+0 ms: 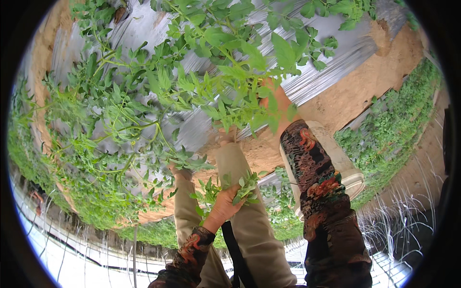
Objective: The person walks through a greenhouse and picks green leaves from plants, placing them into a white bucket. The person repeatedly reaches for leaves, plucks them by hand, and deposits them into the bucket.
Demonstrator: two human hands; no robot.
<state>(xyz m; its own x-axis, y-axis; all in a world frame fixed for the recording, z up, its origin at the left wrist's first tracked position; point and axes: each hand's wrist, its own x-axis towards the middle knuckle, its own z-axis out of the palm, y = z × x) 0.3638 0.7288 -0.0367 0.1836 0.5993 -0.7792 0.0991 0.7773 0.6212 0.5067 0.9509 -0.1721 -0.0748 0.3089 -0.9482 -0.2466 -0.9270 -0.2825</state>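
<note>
My left hand (225, 205) is closed around a bunch of picked tomato shoots (248, 185), held in front of my trouser leg. Green leaves stick out on both sides of the fist. My right hand (272, 95) reaches into a leafy tomato plant (230, 72) above the silver plastic mulch (198, 126). Leaves cover most of its fingers, so what they grip is hidden. Another tomato plant (122, 129) with bent, spreading stems fills the left side.
A pale bucket (320, 140) stands beside my right forearm, partly behind the sleeve. Bare feet (227, 135) rest at the mulch edge, near sandy soil (342, 90). More plant rows (392, 118) lie to the right. White strings (392, 223) hang at lower right.
</note>
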